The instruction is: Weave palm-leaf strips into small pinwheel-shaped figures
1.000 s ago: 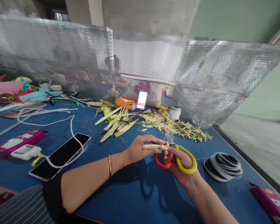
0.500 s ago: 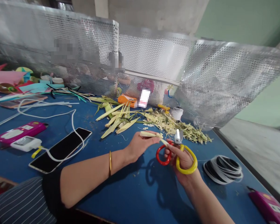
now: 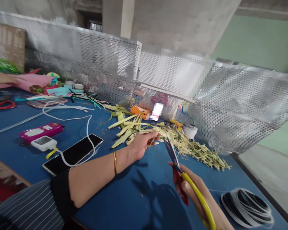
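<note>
My left hand (image 3: 141, 145) reaches over the table with its fingers pinched on a pale corn husk strip (image 3: 147, 130), partly hidden by the fingers. In my right hand (image 3: 192, 182) are scissors (image 3: 174, 156) with one yellow and one red handle. Their blades are slightly apart and point up and away, just right of my left fingertips. Whole corn husk leaves (image 3: 126, 127) lie behind my left hand. To the right of them spreads a heap of small husk cuttings (image 3: 196, 150).
A black phone (image 3: 74, 155), a white device (image 3: 43, 142) on a cable and a magenta device (image 3: 42, 131) lie left. A coil of white strip (image 3: 246, 207) sits front right. Perforated metal panels (image 3: 168, 73) line the back. Another person's hand (image 3: 1, 78) touches pink material far left.
The scissors have turned from dangling on my right hand to blades pointing forward. My left hand has moved toward the husk pile with the strip. The view has shifted left and up.
</note>
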Demonstrator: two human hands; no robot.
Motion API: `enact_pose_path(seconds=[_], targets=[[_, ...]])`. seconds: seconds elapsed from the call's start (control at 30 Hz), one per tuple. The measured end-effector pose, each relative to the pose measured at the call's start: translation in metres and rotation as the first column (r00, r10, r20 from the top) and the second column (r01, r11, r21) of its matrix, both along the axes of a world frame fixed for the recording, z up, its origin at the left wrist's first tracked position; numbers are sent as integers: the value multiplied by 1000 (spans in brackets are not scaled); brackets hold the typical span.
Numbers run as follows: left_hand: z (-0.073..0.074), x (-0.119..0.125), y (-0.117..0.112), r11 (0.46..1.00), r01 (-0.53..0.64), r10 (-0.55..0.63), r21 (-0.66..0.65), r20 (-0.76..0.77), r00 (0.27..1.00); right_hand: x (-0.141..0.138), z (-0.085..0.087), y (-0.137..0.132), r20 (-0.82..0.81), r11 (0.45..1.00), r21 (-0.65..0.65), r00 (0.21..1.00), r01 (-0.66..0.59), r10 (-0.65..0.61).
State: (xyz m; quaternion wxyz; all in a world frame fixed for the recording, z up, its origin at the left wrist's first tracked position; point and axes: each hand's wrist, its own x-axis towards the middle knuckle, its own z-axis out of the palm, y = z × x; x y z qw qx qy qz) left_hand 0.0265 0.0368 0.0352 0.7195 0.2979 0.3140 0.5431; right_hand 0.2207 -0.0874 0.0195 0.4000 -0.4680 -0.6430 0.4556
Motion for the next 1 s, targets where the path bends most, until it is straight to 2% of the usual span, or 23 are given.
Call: enact_pose_path(seconds=[0.17,0.37,0.63,1.0], targets=[[1,0,-3,999,23,-23,38,-9,1000,-8,0,0,-8,993,-28,994,112,-113],[-4,3,-7,994,83,-77,70,-81,994,-3,-8,7,1,985,-70,988,155,-155],[-8,3,-4,990,97,-89,105,-74,993,0,-14,10,23,961,-121,969,248,-247],[-5,2,-4,993,86,-79,85,-84,993,-8,-7,5,14,945,-108,951,308,-308]])
